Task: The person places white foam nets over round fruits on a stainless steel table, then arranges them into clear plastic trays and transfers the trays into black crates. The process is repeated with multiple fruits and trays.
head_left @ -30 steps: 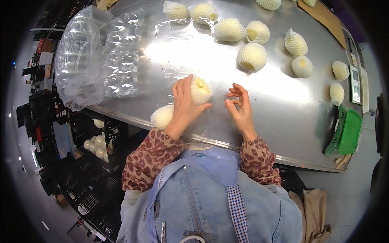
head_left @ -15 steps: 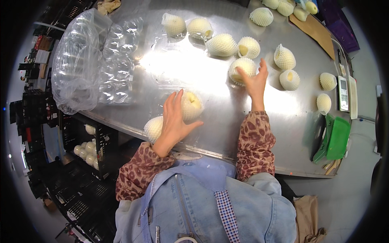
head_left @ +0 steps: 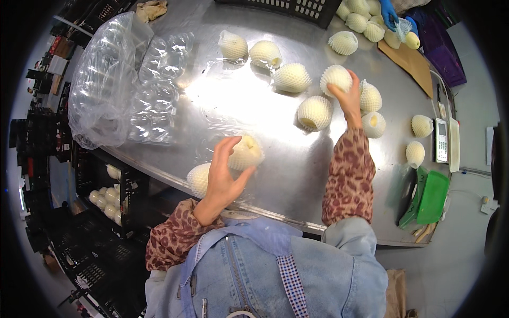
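Observation:
My right hand (head_left: 347, 98) is closed around a foam-netted fruit (head_left: 334, 75) toward the back of the steel table. My left hand (head_left: 227, 177) is open, fingers curved and apart, beside a pale yellow fruit in foam netting (head_left: 247, 153) on a clear plastic tray (head_left: 209, 119). Part of another netted fruit (head_left: 197, 179) shows behind that hand at the near edge. Several more netted fruits (head_left: 313, 112) lie around my right hand and toward the back.
Bagged clear trays (head_left: 103, 79) lie left, a black crate (head_left: 275, 8) at the back. Another person's blue-gloved hand (head_left: 389, 16) holds netting beside piled fruit, by cardboard (head_left: 411, 69). A keypad device (head_left: 441, 135) and green tray (head_left: 432, 196) sit right; crates (head_left: 127, 201) stand below the table's left.
My right hand has reached forward and right and taken hold of a netted fruit. My left hand's fingers have loosened from the nearer fruit. A gloved hand has come into view at top right.

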A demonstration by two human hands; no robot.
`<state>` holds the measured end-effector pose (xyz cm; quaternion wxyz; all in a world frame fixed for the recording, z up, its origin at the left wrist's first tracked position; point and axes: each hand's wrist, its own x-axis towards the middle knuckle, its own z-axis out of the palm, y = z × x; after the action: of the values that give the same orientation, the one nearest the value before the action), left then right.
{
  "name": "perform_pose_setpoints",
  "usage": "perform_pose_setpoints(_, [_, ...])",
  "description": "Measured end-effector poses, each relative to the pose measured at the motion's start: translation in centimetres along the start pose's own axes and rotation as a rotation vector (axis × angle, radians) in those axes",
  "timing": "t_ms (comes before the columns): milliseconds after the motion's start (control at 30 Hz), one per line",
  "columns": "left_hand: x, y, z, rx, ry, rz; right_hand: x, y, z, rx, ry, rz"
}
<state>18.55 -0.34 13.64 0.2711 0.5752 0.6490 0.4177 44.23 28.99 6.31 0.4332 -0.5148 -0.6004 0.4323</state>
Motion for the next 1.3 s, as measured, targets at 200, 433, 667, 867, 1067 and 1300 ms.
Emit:
perform_pose_setpoints(200, [1.3, 0.9, 1.0, -0.768, -0.230, -0.408, -12.2, -6.0, 1.7, 0.113, -0.312, -0.415])
perform_pose_setpoints(433, [1.1, 0.8, 0.6, -1.104, -0.390, -0.709, -19.5, -9.6, 5.7, 0.183, -0.640, -0.626])
perform_pose_setpoints(667, [-1.1, -0.5, -0.7, -1.409, -0.435, -0.684, -20.9, -10.4, 6.1, 0.061, -0.592, -0.742])
perform_pose_setpoints(867, [-2.8, 0.7, -0.9, -1.322, -0.281, -0.632, -23.5, -10.9, 4.9, 0.000, -0.595, -0.443])
perform_pose_setpoints(1067, [-2.3, 2.1, -2.7, -1.050, -0.453, -0.619, -23.4, -10.0, 6.7, 0.052, -0.523, -0.595])
perform_pose_setpoints(1300, [-3.2, 1.7, -1.7, -0.190, -0.203, 0.031, -25.1, -10.7, 7.7, 0.272, -0.536, 0.053])
